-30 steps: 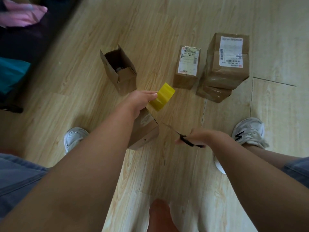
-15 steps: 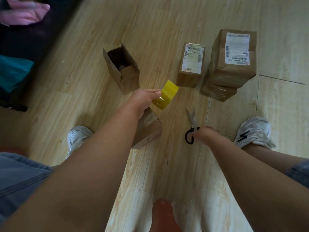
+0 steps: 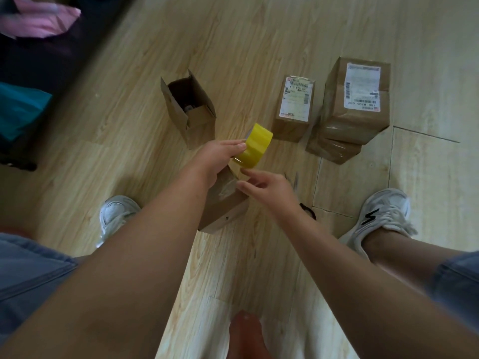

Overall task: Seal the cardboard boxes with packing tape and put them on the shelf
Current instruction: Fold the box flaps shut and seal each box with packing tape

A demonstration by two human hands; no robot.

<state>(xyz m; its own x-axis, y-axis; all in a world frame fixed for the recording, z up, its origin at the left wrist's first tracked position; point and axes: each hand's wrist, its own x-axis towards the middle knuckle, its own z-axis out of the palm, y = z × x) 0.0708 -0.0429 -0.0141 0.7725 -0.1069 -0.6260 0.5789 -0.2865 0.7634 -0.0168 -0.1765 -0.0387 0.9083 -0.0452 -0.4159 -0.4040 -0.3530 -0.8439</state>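
Yellow tape [image 3: 258,145] pinched in left grip [image 3: 220,155], held above box [image 3: 224,206] on floor [image 3: 259,35]. Nothing held by right grip [image 3: 267,187], fingers apart, just below tape, over box edge. Behind it, scissors [image 3: 308,212] partly hidden.

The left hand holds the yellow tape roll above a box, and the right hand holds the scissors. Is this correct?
Not quite. The head view shows the right hand empty and open near the tape roll; the scissors lie on the floor beside it. The left hand does hold the tape roll above a box.
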